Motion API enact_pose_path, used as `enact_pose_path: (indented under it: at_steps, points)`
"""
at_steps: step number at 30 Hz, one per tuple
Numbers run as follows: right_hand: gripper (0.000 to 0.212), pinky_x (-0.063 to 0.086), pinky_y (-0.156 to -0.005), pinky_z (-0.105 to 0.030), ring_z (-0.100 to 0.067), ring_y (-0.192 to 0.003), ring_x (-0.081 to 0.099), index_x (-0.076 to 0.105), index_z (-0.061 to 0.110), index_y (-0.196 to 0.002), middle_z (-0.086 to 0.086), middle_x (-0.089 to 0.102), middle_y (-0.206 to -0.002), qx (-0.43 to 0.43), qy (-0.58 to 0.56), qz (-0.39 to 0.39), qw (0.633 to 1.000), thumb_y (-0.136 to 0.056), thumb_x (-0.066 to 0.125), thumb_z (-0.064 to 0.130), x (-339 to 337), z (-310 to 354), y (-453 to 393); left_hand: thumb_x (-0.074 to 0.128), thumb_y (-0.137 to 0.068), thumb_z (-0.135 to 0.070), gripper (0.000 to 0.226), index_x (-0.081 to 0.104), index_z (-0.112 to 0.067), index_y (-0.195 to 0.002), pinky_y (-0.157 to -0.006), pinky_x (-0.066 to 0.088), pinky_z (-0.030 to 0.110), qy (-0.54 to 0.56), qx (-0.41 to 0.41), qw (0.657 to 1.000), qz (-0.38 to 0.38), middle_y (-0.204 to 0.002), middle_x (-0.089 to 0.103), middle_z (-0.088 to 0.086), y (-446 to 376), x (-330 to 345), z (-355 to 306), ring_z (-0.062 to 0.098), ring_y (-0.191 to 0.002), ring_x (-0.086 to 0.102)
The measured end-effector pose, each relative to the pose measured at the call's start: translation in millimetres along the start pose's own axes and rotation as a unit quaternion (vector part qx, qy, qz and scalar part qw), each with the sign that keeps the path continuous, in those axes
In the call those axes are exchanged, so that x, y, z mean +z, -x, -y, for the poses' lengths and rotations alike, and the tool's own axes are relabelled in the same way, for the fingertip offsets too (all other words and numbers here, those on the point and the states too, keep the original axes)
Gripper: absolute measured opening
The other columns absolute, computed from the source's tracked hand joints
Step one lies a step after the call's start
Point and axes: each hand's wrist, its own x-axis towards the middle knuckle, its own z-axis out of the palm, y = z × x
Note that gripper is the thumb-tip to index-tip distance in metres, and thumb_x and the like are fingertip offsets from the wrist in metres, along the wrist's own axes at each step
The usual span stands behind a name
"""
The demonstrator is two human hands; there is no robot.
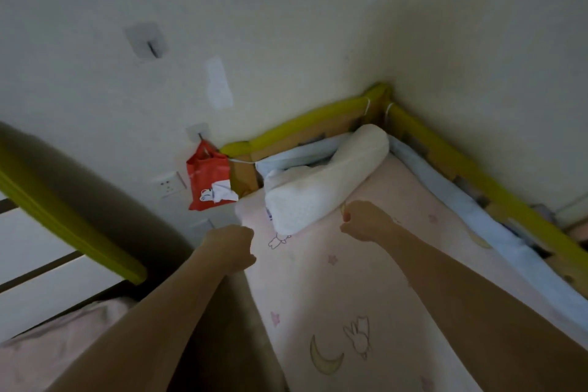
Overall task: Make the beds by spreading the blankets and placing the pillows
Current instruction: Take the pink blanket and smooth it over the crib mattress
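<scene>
Okay, head view, the only one. Both hands grip the pink blanket [366, 312] near the head end of the bed. Left hand [230, 248] is at the bed's left edge, fingers curled into a fist round the blanket's edge. Right hand [366, 223] is further in, just beside the pillow [318, 181], fingers curled and pinching a bit of the blanket's top edge; exact fingertip contact is hard to tell. Blanket already lies flat along the length of the bed, moons and rabbits printed on it. Pillow sits tilted across the head corner, one end up against the yellow rail [318, 124], other end at the left edge. Blue bumper [445, 181] runs along the right edge inside the rail. Red bag [206, 181] hangs on the wall [286, 9] past the head end.

Step looks like tugging the top edge straight. To do it well: pull both hands evenly toward the head, keep the edge parallel to the rail, stop short of the pillow or tuck under it, smooth wrinkles outward. Then square the pillow to the head edge.
</scene>
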Motion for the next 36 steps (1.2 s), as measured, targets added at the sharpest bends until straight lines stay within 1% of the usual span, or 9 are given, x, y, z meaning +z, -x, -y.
enact_pose_path:
  at_steps: [5,9,13,16,21,24,26,32,36]
  points:
    - [0.036,0.039,-0.094,-0.027,-0.025,-0.12,0.048,0.05,0.007,-0.127,-0.01,0.05,-0.133,0.01,0.014,0.033,0.999,-0.094,0.05,0.022,-4.0,-2.8,-111.9,0.051,-0.096,-0.037,0.055,0.035,-0.016,-0.144,-0.106,0.036,0.038,0.0,0.024,0.999,0.035,-0.145,0.042,0.005,-110.7,-18.7,-7.3,0.024,-0.13,0.044]
    - [0.052,0.037,-0.099,-0.037,-0.029,-0.121,0.045,0.036,0.01,-0.137,-0.013,0.044,-0.133,-0.021,0.114,-0.025,0.993,-0.091,0.055,0.023,8.4,-12.6,-187.9,0.053,-0.093,-0.039,0.06,0.032,-0.017,-0.144,-0.1,0.039,0.04,-0.006,0.057,0.998,-0.001,-0.143,0.04,0.008,-210.9,-12.4,-15.9,0.029,-0.127,0.044]
    - [0.083,0.007,-0.119,-0.046,-0.034,-0.144,0.013,0.01,0.014,-0.151,-0.017,0.015,-0.155,-0.053,0.254,-0.081,0.962,-0.086,0.062,0.022,38.3,-28.6,-242.8,0.062,-0.082,-0.054,0.09,0.016,-0.018,-0.15,-0.115,0.02,0.049,-0.007,0.07,0.996,-0.054,-0.152,0.026,0.009,-293.5,10.7,-28.3,0.032,-0.142,0.021]
    - [0.086,-0.007,-0.118,-0.049,-0.032,-0.147,-0.005,-0.006,0.016,-0.152,-0.016,-0.004,-0.159,-0.09,0.338,-0.085,0.933,-0.09,0.053,0.022,53.8,-42.5,-280.0,0.067,-0.072,-0.065,0.116,-0.002,-0.019,-0.153,-0.116,0.002,0.055,-0.007,0.073,0.996,-0.055,-0.159,0.007,0.01,-342.4,32.9,-34.3,0.034,-0.147,0.002]
    - [0.101,-0.003,-0.119,-0.05,-0.036,-0.143,0.015,0.005,0.011,-0.151,-0.018,0.021,-0.151,-0.101,0.375,-0.079,0.918,-0.076,0.069,0.033,80.1,-55.0,-325.2,0.078,-0.053,-0.068,0.142,-0.014,-0.021,-0.15,-0.113,0.002,0.06,0.024,0.056,0.996,-0.058,-0.153,0.01,0.013,-380.7,79.1,-34.7,0.039,-0.143,0.009]
    - [0.096,0.033,-0.109,-0.048,-0.033,-0.099,0.06,0.054,0.002,-0.123,-0.015,0.061,-0.108,-0.126,0.365,-0.131,0.913,-0.041,0.088,0.035,100.6,-58.5,-341.6,0.077,-0.055,-0.064,0.132,-0.002,-0.018,-0.15,-0.113,0.014,0.056,0.013,0.057,0.993,-0.106,-0.143,0.029,0.014,-389.0,92.6,-41.8,0.034,-0.133,0.03]
    - [0.083,0.053,-0.083,-0.04,-0.028,-0.067,0.063,0.067,0.003,-0.092,-0.012,0.064,-0.075,-0.15,0.308,-0.18,0.922,-0.018,0.091,0.031,106.9,-63.3,-348.6,0.074,-0.064,-0.057,0.11,0.015,-0.017,-0.147,-0.103,0.032,0.044,0.038,0.068,0.985,-0.153,-0.129,0.044,0.01,-398.8,92.8,-42.9,0.029,-0.117,0.047]
    - [0.054,0.037,-0.05,-0.018,-0.019,-0.035,0.048,0.051,0.014,-0.05,-0.002,0.05,-0.042,-0.153,0.227,-0.177,0.945,-0.011,0.088,0.023,96.9,-57.5,-328.1,0.062,-0.083,-0.031,0.04,0.049,-0.013,-0.117,-0.064,0.034,0.027,0.111,0.112,0.97,-0.185,-0.103,0.063,0.005,-390.2,76.2,-37.6,0.022,-0.092,0.06]
    - [0.046,0.043,-0.05,-0.019,-0.018,-0.031,0.048,0.048,0.021,-0.045,0.003,0.048,-0.037,-0.165,0.216,-0.191,0.943,-0.011,0.079,0.023,80.7,-48.3,-283.5,0.056,-0.088,-0.024,0.041,0.042,-0.016,-0.125,-0.066,0.036,0.027,0.044,0.152,0.975,-0.156,-0.11,0.061,0.005,-354.6,52.2,-31.8,0.024,-0.098,0.06]
